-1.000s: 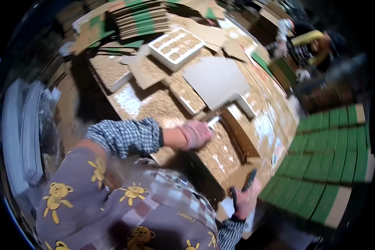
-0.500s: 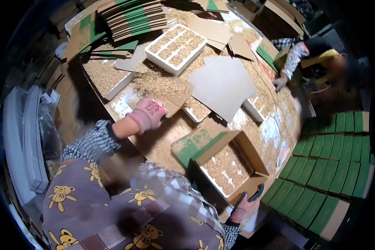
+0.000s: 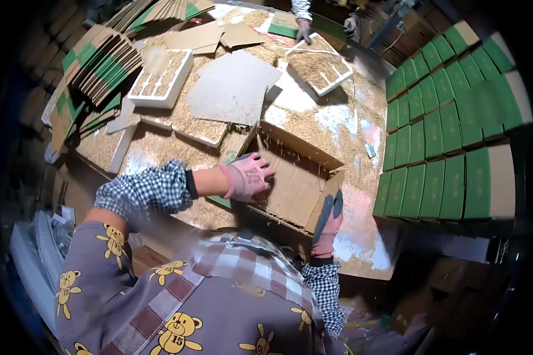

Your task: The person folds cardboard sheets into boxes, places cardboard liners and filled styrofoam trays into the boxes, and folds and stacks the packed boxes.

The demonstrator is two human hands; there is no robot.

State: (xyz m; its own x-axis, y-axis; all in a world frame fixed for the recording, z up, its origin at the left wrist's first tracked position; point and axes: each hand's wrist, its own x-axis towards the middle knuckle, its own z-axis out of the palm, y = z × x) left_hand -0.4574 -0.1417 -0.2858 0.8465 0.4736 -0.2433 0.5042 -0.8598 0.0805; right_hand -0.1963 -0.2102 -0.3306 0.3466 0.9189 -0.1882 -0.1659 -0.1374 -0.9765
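Note:
My left hand [image 3: 249,177], in a pink glove, is over the near-left side of a cardboard box [image 3: 300,149], its fingers stretched apart towards the inside. Brown cardboard covers the box's inside, and a few shavings lie along its far wall; whatever is under that cardboard is hidden. At the box's right end rests my right hand [image 3: 327,225], in a pink glove with dark fingertips. Its fingers point up along the end flap, spread rather than wrapped round it. Part of a green-printed flap [image 3: 221,201] shows beneath my left wrist.
A grey sheet [image 3: 234,86] lies beyond the box. Shavings-filled white trays stand at the left [image 3: 161,77] and far side [image 3: 318,62], a co-worker's gloved hand [image 3: 304,31] touching the latter. Folded cartons [image 3: 103,62] pile at left; green boxes [image 3: 444,130] stack at right.
My left hand has moved right, from a cardboard piece heaped with shavings to the box. Cardboard now covers where the filled tray showed inside it. The co-worker's hand is now at a white tray.

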